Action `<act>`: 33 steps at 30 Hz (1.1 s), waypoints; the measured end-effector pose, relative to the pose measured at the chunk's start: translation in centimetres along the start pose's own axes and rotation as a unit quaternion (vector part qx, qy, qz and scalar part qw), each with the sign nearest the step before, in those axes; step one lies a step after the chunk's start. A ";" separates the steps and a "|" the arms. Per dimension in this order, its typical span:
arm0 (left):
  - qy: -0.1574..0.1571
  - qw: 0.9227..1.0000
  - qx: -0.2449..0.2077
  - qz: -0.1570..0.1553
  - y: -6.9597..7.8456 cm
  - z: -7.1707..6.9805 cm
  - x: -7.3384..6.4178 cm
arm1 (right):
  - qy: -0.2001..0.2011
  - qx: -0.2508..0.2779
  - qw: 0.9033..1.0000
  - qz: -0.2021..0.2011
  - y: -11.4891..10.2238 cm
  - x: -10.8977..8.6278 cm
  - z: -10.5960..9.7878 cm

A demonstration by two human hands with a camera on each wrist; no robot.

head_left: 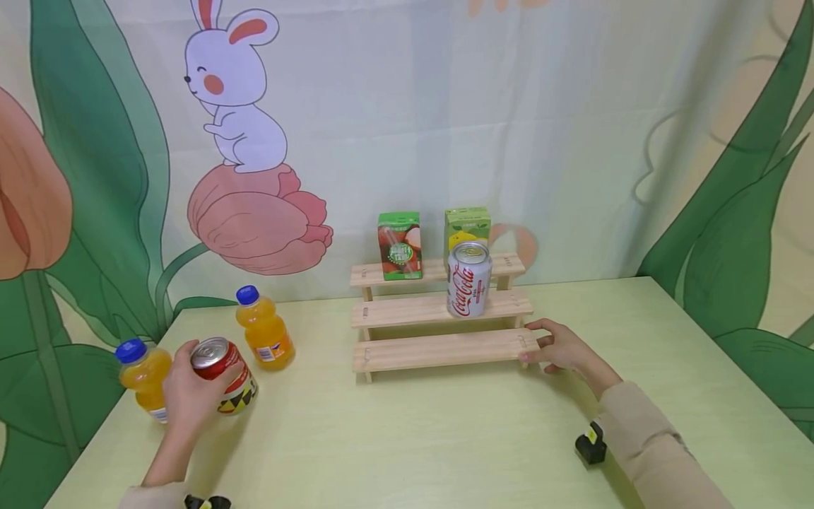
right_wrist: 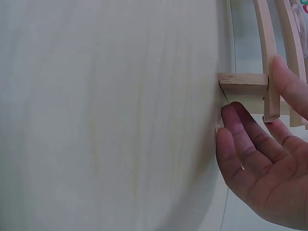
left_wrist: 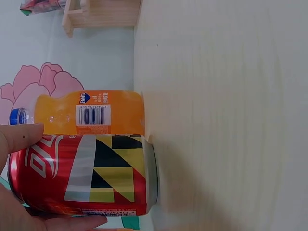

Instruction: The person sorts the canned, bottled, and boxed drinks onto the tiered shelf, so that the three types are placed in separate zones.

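Observation:
My left hand (head_left: 189, 397) grips a red soda can (head_left: 237, 385) with a yellow and black pattern, at the left of the table. In the left wrist view the can (left_wrist: 77, 173) has thumb and fingers on opposite sides, its base close to the tabletop. My right hand (head_left: 562, 348) is at the right end of a three-step wooden stand (head_left: 439, 352). Seen from the right wrist, the thumb lies on top of the lowest step (right_wrist: 271, 103) and the index fingertip at its end, pinching it; the other fingers are loosely curled beside the leg.
Orange soda bottles with blue caps stand either side of the can, one nearer (head_left: 145, 378) and one farther (head_left: 266, 332). A silver Coca-Cola can (head_left: 469, 283) stands on the middle step. The top step bears a red-green juice box (head_left: 400, 247) and a light green box (head_left: 467, 220).

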State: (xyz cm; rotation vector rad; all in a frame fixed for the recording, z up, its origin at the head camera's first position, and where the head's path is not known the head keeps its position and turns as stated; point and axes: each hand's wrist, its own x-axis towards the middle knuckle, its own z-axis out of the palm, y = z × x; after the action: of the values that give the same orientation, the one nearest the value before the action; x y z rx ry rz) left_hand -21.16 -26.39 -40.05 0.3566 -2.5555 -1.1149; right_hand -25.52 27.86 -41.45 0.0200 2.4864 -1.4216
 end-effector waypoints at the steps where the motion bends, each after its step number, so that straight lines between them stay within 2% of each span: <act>1: 0.000 1.000 -0.004 -0.001 0.2 -0.1 -0.1 | 0.000 0.000 1.000 0.001 0.0 0.0 0.0; 7: -0.008 1.000 -0.010 -0.008 1.6 -1.0 -1.1 | -0.002 0.004 1.000 0.005 0.0 0.1 0.1; 17: 0.013 1.000 -0.004 0.016 3.1 -2.1 -1.5 | -0.004 0.003 1.000 0.002 -0.1 0.0 0.0; 33: 0.000 1.000 -0.007 0.009 4.1 -2.0 -1.7 | -0.002 0.000 1.000 0.008 0.1 0.0 0.0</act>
State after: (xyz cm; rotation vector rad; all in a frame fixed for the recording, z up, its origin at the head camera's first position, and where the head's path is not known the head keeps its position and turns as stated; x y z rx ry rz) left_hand -19.19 -24.39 -36.04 0.3284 -2.5456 -1.1246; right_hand -25.50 27.91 -41.48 0.0365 2.4774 -1.4139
